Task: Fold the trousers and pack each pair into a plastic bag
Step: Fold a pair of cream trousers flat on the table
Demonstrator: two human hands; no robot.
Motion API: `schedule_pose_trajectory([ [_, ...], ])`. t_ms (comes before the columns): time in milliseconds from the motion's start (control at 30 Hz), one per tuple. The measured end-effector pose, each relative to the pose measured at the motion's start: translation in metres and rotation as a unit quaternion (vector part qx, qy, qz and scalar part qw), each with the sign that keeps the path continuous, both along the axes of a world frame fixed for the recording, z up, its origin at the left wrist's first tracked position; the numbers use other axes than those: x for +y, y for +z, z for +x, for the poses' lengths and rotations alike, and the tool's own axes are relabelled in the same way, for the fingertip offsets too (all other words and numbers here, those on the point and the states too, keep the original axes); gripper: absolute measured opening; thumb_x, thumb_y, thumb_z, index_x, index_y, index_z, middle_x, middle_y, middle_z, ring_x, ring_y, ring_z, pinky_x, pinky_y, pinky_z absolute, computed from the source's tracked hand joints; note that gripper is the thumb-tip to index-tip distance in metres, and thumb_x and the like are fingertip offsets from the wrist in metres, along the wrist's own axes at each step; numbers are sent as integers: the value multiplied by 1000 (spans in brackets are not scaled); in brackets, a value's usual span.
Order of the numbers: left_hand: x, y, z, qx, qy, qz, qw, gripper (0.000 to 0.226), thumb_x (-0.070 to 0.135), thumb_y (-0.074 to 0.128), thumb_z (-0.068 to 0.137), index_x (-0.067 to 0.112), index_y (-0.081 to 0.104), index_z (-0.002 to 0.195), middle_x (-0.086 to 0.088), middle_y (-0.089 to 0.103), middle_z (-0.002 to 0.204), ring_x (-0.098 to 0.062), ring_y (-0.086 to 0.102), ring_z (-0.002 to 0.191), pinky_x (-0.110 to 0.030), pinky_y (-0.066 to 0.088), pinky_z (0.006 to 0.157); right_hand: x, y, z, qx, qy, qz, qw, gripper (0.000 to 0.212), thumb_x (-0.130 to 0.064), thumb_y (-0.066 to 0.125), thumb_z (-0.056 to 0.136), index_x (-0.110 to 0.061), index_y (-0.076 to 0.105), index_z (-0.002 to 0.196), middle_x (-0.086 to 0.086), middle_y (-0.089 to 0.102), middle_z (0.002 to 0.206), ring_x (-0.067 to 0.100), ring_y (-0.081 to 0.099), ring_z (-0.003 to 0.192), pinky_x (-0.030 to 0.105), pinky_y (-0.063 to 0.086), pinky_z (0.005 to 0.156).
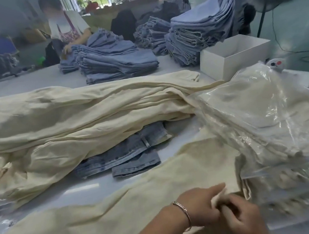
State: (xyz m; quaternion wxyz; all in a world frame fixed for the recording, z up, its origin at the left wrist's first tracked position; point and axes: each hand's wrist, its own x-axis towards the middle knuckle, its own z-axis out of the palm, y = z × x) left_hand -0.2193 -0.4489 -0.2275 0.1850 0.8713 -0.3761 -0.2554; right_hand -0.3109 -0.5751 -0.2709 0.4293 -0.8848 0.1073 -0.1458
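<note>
A pair of cream trousers [123, 208] lies stretched across the table in front of me. My left hand [202, 206], with a bracelet on the wrist, pinches the cloth at its right end. My right hand [244, 218] grips the same edge just beside it, fingers curled. To the right a stack of cream trousers packed in clear plastic bags [270, 110] leans on the table. A large heap of loose cream trousers [72, 117] lies behind, over some blue jeans [127, 153].
Stacks of folded light-blue jeans [116, 62] fill the far side of the table, where a seated person [67, 29] works. An open white box [235, 55] stands at the right. A fan on a stand [266, 8] is beyond the table's right edge.
</note>
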Motion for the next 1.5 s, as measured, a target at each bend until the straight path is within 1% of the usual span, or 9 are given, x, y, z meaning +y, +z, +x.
schedule_pose_trajectory([
  [300,75,-43,-40,-134,7,-33,990,54,58,55,80,29,49,125,5,51,110,-15,48,103,-31,42,85,4,9,-21,-165,-4,-171,971,18,-10,55,70,-9,71,79,-2,65,77,11,53,73,21,44,65],
  [433,82,-41,-54,-198,15,-44,979,27,35,56,82,21,61,105,0,60,98,-22,59,90,-31,46,69,8,-1,-6,6,133,-329,935,64,-8,79,53,-17,68,115,5,64,123,25,61,109,31,51,90],
  [533,81,-34,-60,-237,-7,-110,965,18,18,73,64,20,67,81,3,61,72,-20,62,64,-24,42,45,3,5,5,105,145,-357,917,59,-9,56,80,-23,50,137,4,29,156,27,28,143,41,22,116],
  [700,97,-21,-60,-212,0,-138,967,20,17,59,67,23,66,85,5,62,74,-19,59,67,-23,44,52,-31,14,0,31,-31,-285,957,44,11,77,54,2,69,96,21,66,94,44,63,89,54,55,74],
  [800,103,-30,-69,-161,-17,-67,985,29,22,51,75,25,66,101,1,65,87,-22,60,84,-30,46,67,-42,12,-11,33,-79,-231,969,34,13,72,67,7,69,101,22,65,113,42,60,108,52,50,88],
  [1000,82,-34,-62,-137,46,-30,989,26,46,49,86,25,59,96,5,64,88,-11,58,83,-25,37,67,-43,17,-24,-2,-82,-277,957,47,9,82,54,5,68,99,20,64,92,40,64,84,43,55,68],
  [1133,41,-37,-49,-155,155,-18,975,33,55,47,91,28,57,107,8,56,106,-14,55,101,-28,39,79,-41,17,-20,156,-100,-287,940,51,-30,68,83,-11,49,126,8,54,118,28,58,104,32,47,75],
  [1300,-28,-31,-18,31,256,-107,960,72,41,71,81,15,39,140,-3,53,126,-20,51,116,-28,40,98,-50,23,-10,217,-134,-235,938,37,-34,56,89,-19,45,121,2,61,116,24,61,105,29,37,69],
  [1500,-58,-19,-13,161,288,-201,922,10,17,68,76,16,59,72,-3,64,67,-13,63,55,-34,53,63,-50,23,-17,51,-151,-31,987,19,-7,71,79,-17,68,95,-3,72,83,18,68,77,28,49,67],
])
